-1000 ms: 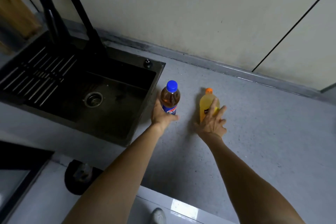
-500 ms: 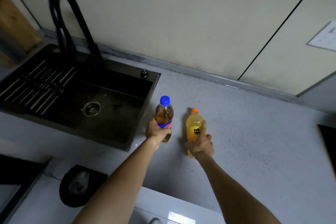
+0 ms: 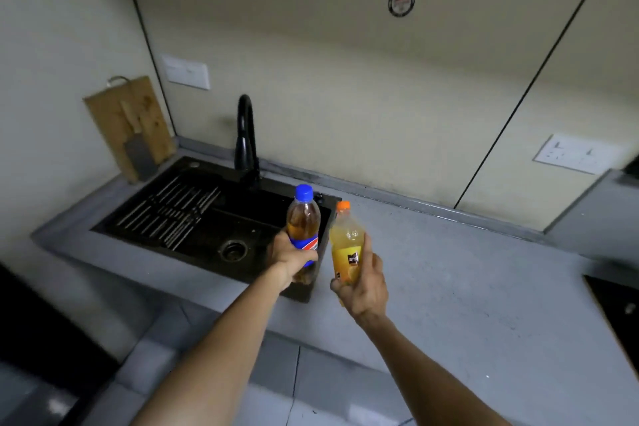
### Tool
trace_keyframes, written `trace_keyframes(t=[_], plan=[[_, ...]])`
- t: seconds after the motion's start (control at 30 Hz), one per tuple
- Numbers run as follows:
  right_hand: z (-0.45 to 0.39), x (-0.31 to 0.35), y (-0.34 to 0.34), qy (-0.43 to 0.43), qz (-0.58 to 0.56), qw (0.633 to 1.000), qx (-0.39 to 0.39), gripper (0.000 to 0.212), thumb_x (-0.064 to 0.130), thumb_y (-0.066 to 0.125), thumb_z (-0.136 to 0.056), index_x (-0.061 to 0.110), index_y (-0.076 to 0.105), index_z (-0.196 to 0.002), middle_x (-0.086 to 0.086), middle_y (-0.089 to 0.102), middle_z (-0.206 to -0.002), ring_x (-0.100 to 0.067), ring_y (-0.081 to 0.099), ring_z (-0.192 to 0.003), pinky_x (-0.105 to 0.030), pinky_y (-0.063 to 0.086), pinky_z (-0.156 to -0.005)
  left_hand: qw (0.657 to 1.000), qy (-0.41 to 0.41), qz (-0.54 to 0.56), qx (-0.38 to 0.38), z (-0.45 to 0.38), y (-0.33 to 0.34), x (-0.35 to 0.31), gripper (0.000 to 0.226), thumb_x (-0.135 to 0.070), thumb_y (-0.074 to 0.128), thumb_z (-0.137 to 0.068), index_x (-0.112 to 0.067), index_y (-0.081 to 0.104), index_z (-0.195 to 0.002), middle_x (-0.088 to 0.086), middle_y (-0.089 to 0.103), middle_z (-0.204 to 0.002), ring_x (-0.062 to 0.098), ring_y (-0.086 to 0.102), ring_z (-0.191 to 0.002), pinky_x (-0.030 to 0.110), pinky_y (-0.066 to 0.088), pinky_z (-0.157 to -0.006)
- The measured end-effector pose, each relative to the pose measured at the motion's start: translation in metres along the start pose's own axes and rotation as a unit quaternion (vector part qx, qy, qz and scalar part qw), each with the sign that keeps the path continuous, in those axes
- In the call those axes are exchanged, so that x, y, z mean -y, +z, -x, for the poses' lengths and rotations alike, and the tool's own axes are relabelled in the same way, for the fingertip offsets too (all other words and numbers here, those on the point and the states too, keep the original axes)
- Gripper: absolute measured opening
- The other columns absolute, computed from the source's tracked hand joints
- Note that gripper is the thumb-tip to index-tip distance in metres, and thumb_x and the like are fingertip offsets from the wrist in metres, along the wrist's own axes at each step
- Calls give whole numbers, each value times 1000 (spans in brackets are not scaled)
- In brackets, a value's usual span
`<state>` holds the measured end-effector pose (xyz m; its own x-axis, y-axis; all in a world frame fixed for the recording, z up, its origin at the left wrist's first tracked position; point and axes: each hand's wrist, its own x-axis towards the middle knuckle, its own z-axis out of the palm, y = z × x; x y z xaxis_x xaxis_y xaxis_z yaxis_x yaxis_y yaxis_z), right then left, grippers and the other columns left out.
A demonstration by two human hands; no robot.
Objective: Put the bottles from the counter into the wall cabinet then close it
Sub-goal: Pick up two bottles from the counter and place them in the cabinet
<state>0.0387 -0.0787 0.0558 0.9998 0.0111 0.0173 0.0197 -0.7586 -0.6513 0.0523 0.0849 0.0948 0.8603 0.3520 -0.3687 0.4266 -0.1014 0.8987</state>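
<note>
Nearest the camera, two bare forearms are extended over the counter edge. Left hand (image 3: 292, 258) is wrapped round the labelled middle of the brown bottle (image 3: 303, 218), blue cap up. Right hand (image 3: 361, 282) is closed on the lower half of the orange bottle (image 3: 346, 245), orange cap up, body tilted slightly left. Both bottles are held clear of the grey counter (image 3: 466, 287), upright or nearly so, just beside each other; whether they touch cannot be told.

Below and behind the left hand, the black sink (image 3: 193, 214) is noted, with drain rack and black faucet (image 3: 246, 138). A wooden cutting board (image 3: 129, 124) is leaned in the far left corner. Beyond, pale wall panels with dark seams are seen, along with a switch plate (image 3: 186, 72), a socket plate (image 3: 575, 154) and a round sticker (image 3: 401, 1). No wall cabinet door can be identified with certainty; it is presumed to lie above the frame.

Step judged: lift done, carry upward pending.

Risks judged:
- Both hands are occupied, so a shut cabinet door could not be opened without one bottle being set down.
- The brown bottle is held over the sink edge; a slip would drop it into the basin.
- The bottles may be knocked together if raised side by side.
</note>
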Motion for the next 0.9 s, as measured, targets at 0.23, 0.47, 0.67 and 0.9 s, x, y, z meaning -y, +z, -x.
trace_keyframes(t=[0.23, 0.47, 0.67, 0.9], plan=[[57, 155, 5, -124, -44, 990, -54, 121, 33, 79, -70, 42, -6, -155, -9, 42, -137, -28, 53, -113, -36, 50, -80, 994, 87, -27, -52, 74, -155, -43, 53, -20, 87, -62, -25, 57, -106, 1, 64, -106, 25, 60, -97, 38, 55, -68], [105, 290, 17, -240, -93, 961, -101, 121, 33, 81, -71, 37, -5, -156, -10, 40, -140, -27, 54, -113, -39, 53, -80, 967, 199, -45, -153, 142, -299, -79, 44, -25, 87, -66, -24, 60, -102, -6, 66, -94, 12, 62, -84, 25, 52, -69], [119, 396, 2, -290, -172, 932, -134, 125, 37, 84, -67, 36, -4, -157, -8, 42, -136, -25, 56, -110, -38, 55, -81, 932, 266, -21, -246, 179, -386, -125, 48, -39, 84, -67, -30, 60, -107, -4, 69, -99, 13, 65, -86, 31, 54, -78], [97, 483, -35, -356, -190, 894, -192, 125, 37, 85, -68, 32, -2, -158, -9, 41, -140, -24, 54, -111, -37, 53, -79, 897, 336, 29, -285, 180, -429, -185, 56, -33, 86, -69, -25, 58, -116, -1, 67, -105, 17, 66, -91, 32, 57, -77]])
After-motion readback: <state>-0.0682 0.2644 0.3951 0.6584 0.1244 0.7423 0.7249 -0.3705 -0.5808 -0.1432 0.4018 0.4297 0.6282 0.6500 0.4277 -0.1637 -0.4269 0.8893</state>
